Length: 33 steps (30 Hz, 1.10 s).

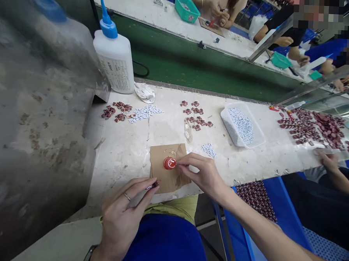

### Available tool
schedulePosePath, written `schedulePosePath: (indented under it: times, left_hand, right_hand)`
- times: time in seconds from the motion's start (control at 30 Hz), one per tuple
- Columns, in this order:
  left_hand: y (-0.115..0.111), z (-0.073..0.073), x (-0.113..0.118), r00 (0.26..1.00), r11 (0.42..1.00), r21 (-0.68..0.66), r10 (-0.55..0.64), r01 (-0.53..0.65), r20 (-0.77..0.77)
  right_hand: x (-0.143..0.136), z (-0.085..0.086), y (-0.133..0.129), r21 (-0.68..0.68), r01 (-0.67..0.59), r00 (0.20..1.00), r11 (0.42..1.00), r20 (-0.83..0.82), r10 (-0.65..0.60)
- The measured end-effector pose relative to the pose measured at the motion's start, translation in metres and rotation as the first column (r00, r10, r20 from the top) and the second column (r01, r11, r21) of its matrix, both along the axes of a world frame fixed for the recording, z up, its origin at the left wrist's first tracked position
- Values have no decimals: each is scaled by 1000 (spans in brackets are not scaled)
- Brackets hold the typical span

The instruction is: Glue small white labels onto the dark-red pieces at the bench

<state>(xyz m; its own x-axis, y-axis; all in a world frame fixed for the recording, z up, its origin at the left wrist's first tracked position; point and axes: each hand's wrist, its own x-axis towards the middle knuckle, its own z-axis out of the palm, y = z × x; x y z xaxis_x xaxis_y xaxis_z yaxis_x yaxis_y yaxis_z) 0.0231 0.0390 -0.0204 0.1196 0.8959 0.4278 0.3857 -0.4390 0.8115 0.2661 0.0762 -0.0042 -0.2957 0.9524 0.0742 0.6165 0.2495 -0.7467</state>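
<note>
A small round red dish [169, 163] sits on a torn piece of brown cardboard [166, 183] near the table's front edge. My left hand [129, 206], with a ring on one finger, pinches a small dark red piece [154, 185] at the cardboard's lower left. At the dish's right rim are the closed fingertips of my right hand [200, 170]; whatever is between them is too small to make out. Small white pieces [209, 149] lie in a little pile just beyond the right hand.
A white bottle with a blue nozzle [115, 63] stands at the back left beside a crumpled white cloth [145, 92]. Dark red pieces [197, 111] lie mid-table. A clear tub [260, 137] holds white pieces. Other people's hands [329, 160] are at far right.
</note>
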Motion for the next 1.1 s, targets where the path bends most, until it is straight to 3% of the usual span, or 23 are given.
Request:
schedulePosePath:
  times: [0.43,0.67,0.87,1.1]
  left_hand:
    - [2,0,5,1000,999,-36,16,-16,11]
    - [-1,12,8,999,998,-68,18,-16,26]
    - [-6,31,7,999,995,-94,-19,22,32]
    - [-6,35,6,997,996,-63,-63,65,42]
  right_hand:
    - [-2,3,1,0,-33,999,999,14,33]
    - [-13,27,-11,-141,113,942,984,-301,-151]
    - [-33,52,-26,-91,21,884,996,-463,-61]
    - [-37,54,-30,-92,-12,872,996,-488,-35]
